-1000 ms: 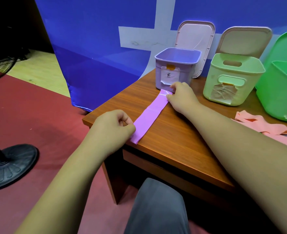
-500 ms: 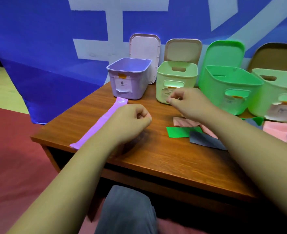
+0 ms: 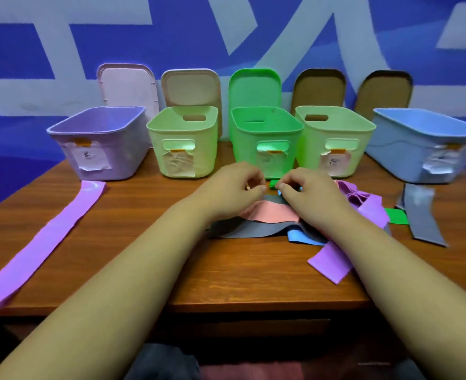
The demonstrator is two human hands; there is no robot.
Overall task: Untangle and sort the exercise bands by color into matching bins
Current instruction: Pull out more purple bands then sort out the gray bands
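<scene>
One long purple rubber band (image 3: 48, 237) lies flat by the purple plastic bin (image 3: 103, 149), not in yet, while the left hand (image 3: 233, 186) and right hand (image 3: 310, 192) curl on the tangled colourful band pile (image 3: 270, 216), pinching what I cannot tell.

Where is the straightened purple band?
Head view: the straightened purple band lies flat at the left of the table, running from the purple bin to the near edge.

bins left to right: lilac bin (image 3: 100, 149), pale-green bin (image 3: 182, 144), bright-green bin (image 3: 264, 135), second pale-green bin (image 3: 333, 138), blue bin (image 3: 418, 149) | left band (image 3: 42, 242) purple | pile: pink band (image 3: 270, 212), grey band (image 3: 243, 231), blue band (image 3: 297, 237), purple band (image 3: 333, 264), green band (image 3: 396, 216) | table (image 3: 226, 270) brown woodgrain | backdrop (image 3: 171, 45) blue, white shapes
</scene>
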